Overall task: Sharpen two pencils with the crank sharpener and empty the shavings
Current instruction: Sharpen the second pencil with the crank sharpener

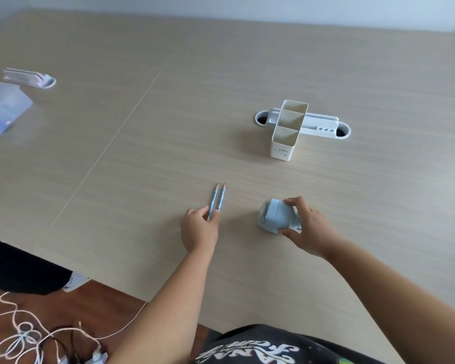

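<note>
Setting: pale wood-grain table (247,61) with a seam running across it; a white desk organizer (286,132) stands well beyond the hands, and a clear plastic box (3,109) sits at the far left edge.
Left hand: the left hand (199,229) rests on the table, thumb and fingertips (216,212) pinched on the near ends of two blue pencils (217,199), which lie side by side, tips pointing away from the person.
Right hand: the right hand (309,227) grips the light-blue crank sharpener (275,215), thumb low and fingers curled over the top; the sharpener sits on the table just right of the pencils, apart from them.
Pencil tips: both look pointed from here, though too small to judge sharpness.
Step in hand: likely the start, with pencils gathered and sharpener steadied; no pencil is in the sharpener yet.
Next move calls for: separating one pencil, turning its tip toward the sharpener's inlet, and feeding it straight in while the other hand braces the body.
Shavings: no shavings visible; the drawer's state cannot be told.
</note>
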The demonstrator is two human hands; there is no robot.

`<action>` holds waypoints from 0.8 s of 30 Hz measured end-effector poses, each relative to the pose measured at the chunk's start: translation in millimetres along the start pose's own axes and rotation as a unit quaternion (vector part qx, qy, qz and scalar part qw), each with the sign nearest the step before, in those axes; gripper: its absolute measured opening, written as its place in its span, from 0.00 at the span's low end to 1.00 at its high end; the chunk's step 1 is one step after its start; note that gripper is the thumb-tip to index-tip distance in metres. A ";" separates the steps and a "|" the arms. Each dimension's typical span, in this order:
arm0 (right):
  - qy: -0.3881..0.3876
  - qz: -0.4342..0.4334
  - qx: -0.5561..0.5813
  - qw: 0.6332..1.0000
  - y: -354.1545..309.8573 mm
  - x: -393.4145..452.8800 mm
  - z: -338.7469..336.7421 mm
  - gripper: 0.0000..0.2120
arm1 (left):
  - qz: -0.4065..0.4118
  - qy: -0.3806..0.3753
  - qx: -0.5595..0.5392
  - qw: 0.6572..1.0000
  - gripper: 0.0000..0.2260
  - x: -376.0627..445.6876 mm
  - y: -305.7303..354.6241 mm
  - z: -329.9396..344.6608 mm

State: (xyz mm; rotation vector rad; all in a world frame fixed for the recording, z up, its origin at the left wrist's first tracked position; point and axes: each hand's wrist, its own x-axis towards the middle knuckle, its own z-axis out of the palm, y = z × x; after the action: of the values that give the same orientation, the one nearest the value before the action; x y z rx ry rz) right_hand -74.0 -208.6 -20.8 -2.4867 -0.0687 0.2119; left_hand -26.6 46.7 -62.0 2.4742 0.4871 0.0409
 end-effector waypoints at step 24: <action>0.001 0.008 0.007 1.000 -0.8 -1.8 1.3 0.31 | 0.041 -0.057 -0.016 0.997 0.07 11.5 5.6 10.3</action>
State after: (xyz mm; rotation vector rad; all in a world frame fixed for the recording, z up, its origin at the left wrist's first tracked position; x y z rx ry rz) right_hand -76.1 -207.4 -21.1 -2.4749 -0.0455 0.2154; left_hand -12.6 40.8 -68.1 2.4481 0.3341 -0.0581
